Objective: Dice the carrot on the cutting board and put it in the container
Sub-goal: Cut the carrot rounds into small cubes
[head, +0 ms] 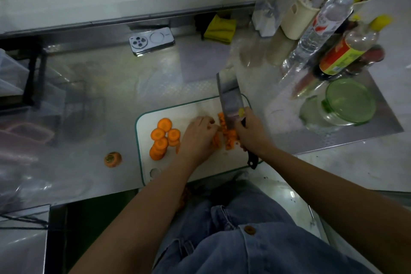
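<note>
- Cutting board (pixel 200 109) sits at the bench (pixel 106 87) front edge, right before the person – all places below are rel. to it.
- Right hand (pixel 251 133), near the board's right edge: grip wrapped tight round the knife (pixel 230 104) handle; blade stands edge-down on the board, tip pointing away. My read: chopping stroke.
- Left hand (pixel 198 138), mid-board: fingers curled, pressing carrot strips (pixel 216 141) flat just left of the blade. Prob. knuckles tucked to keep tips off the edge.
- Diced carrot (pixel 229 138) lies against the blade, betw. both hands.
- Carrot rounds (pixel 163 138) stacked on the board's left part, uncut – likely queued out of the knife's way.
- Carrot top (pixel 113 159) off the board to the left, on the bench; looks discarded.
- Glass container (pixel 327 113) w/ green lid (pixel 351 100) tilted on it, right of and beyond the board; no carrot seen inside.
- Bottles (pixel 333 29) further beyond it.
- Phone (pixel 152 40) well behind the board.
- Judgement: dicing partway, transfer not begun.
</note>
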Demonstrator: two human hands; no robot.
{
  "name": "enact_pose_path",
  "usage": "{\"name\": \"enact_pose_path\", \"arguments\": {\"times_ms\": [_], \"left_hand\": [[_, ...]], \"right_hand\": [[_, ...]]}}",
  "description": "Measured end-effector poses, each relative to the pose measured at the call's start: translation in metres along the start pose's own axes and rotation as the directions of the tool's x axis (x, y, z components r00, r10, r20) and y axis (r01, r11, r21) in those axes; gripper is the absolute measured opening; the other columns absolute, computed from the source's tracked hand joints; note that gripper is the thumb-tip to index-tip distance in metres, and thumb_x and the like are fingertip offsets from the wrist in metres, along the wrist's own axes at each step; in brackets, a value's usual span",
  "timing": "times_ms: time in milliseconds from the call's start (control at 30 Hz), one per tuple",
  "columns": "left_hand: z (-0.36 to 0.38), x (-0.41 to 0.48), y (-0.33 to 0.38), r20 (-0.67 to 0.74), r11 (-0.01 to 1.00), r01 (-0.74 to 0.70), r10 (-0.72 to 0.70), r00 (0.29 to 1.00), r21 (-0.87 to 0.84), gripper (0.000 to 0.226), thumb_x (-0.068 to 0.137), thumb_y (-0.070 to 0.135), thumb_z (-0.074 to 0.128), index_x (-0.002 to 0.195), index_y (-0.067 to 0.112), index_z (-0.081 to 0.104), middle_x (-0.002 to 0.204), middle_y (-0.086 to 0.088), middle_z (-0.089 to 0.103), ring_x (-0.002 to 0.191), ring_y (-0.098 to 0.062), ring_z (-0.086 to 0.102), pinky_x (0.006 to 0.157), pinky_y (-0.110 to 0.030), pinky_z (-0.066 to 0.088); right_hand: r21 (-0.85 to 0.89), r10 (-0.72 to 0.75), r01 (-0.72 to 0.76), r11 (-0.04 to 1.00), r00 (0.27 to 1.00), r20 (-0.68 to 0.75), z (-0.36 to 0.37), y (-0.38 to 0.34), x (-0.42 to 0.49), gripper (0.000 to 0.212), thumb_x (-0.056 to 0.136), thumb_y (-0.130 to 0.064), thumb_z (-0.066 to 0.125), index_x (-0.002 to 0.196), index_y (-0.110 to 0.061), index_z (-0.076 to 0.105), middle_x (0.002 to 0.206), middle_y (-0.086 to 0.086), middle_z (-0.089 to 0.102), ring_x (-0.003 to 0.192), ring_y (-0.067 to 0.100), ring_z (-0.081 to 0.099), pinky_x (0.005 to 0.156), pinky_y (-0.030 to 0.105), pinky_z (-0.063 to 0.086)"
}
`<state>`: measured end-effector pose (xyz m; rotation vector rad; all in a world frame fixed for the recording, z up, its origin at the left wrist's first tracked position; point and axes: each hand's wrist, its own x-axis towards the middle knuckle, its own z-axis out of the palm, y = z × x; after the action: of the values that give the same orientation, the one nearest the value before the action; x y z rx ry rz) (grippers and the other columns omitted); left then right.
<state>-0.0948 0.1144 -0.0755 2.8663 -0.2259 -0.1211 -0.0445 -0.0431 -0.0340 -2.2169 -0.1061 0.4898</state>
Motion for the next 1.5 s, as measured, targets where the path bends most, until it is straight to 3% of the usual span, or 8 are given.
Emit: {"name": "enact_pose_path", "arguments": {"times_ms": [133, 400, 733, 867, 933, 1067, 1300, 1500], "left_hand": [[-0.004, 0.008, 0.006, 0.082, 0.995, -0.034, 0.026, 0.996, 0.092, 0.025, 0.072, 0.018, 0.069, 0.097, 0.016, 0.068, 0.103, -0.01, 0.057, 0.1, -0.033, 0.052, 0.08, -0.038, 0.042], [-0.011, 0.019, 0.017, 0.177, 0.961, -0.088, 0.042, 0.983, 0.263, 0.032, 0.093, 0.021, 0.042, 0.122, 0.011, 0.051, 0.124, -0.012, 0.045, 0.118, -0.031, 0.038, 0.096, -0.037, 0.03], [-0.007, 0.021, 0.017, 0.208, 0.942, -0.081, 0.012, 0.978, 0.326, 0.035, 0.098, 0.016, 0.028, 0.125, 0.005, 0.047, 0.132, -0.016, 0.04, 0.121, -0.032, 0.036, 0.102, -0.039, 0.027], [-0.001, 0.02, 0.012, 0.022, 0.995, 0.035, -0.037, 0.999, 0.097, 0.031, 0.092, 0.019, 0.034, 0.106, 0.0, 0.055, 0.109, -0.021, 0.051, 0.101, -0.037, 0.048, 0.086, -0.041, 0.037], [0.001, 0.021, 0.008, -0.154, 0.971, 0.177, -0.202, 0.967, -0.162, 0.027, 0.089, 0.019, 0.04, 0.089, -0.002, 0.057, 0.09, -0.022, 0.054, 0.084, -0.037, 0.052, 0.074, -0.04, 0.039], [-0.01, 0.015, -0.004, -0.127, 0.691, 0.38, -0.562, 0.817, -0.615, 0.015, 0.097, 0.017, 0.045, 0.091, 0.005, 0.053, 0.084, -0.01, 0.054, 0.079, -0.026, 0.052, 0.063, -0.029, 0.028], [-0.017, -0.009, -0.021, -0.052, 0.483, 0.568, -0.79, 0.611, -0.666, 0.019, 0.101, 0.015, 0.037, 0.097, -0.002, 0.046, 0.082, -0.016, 0.049, 0.071, -0.027, 0.047, 0.059, -0.031, 0.028], [-0.012, -0.021, -0.021, -0.029, 0.462, 0.611, -0.812, 0.583, -0.643, 0.028, 0.101, 0.021, 0.037, 0.105, -0.005, 0.048, 0.094, -0.025, 0.059, 0.083, -0.039, 0.057, 0.061, -0.032, 0.033]], "right_hand": [[0.033, 0.03, -0.031, 0.999, 0.999, 0.03, -0.005, 0.003, -0.004, 0.016, 0.099, -0.02, 0.041, 0.101, -0.004, 0.041, 0.07, 0.014, 0.051, 0.049, 0.026, 0.05, 0.038, 0.028, 0.045], [0.041, 0.035, -0.037, 0.998, 0.998, 0.058, -0.01, 0.004, -0.002, 0.017, 0.099, -0.021, 0.041, 0.1, -0.005, 0.04, 0.071, 0.014, 0.049, 0.05, 0.026, 0.049, 0.038, 0.029, 0.045], [0.102, 0.066, -0.072, 0.992, 0.996, 0.058, -0.015, 0.008, -0.002, 0.015, 0.097, -0.017, 0.043, 0.101, -0.002, 0.041, 0.069, 0.015, 0.049, 0.049, 0.026, 0.048, 0.037, 0.023, 0.042], [0.128, 0.074, -0.08, 0.989, 0.996, 0.046, -0.014, 0.009, -0.002, 0.017, 0.098, -0.02, 0.043, 0.099, -0.003, 0.043, 0.071, 0.017, 0.05, 0.05, 0.022, 0.047, 0.039, 0.024, 0.044], [0.138, 0.069, -0.073, 0.988, 0.997, 0.032, -0.014, 0.009, -0.001, 0.016, 0.098, -0.021, 0.044, 0.099, -0.005, 0.043, 0.072, 0.017, 0.051, 0.05, 0.021, 0.047, 0.04, 0.025, 0.045], [0.122, 0.056, -0.064, 0.99, 0.996, 0.068, -0.011, 0.006, -0.002, 0.012, 0.097, -0.014, 0.043, 0.106, -0.004, 0.042, 0.073, 0.017, 0.052, 0.05, 0.022, 0.049, 0.04, 0.028, 0.046], [0.06, -0.044, 0.032, 0.998, 0.978, 0.203, 0.019, -0.001, -0.019, 0.015, 0.094, -0.009, 0.041, 0.107, -0.016, 0.042, 0.066, 0.014, 0.055, 0.04, 0.018, 0.047, 0.035, 0.026, 0.041], [-0.051, -0.21, 0.233, 0.971, 0.938, 0.276, 0.041, 0.004, -0.035, 0.013, 0.094, -0.016, 0.05, 0.09, -0.022, 0.039, 0.062, 0.005, 0.054, 0.054, 0.026, 0.058, 0.052, 0.044, 0.049]]}}
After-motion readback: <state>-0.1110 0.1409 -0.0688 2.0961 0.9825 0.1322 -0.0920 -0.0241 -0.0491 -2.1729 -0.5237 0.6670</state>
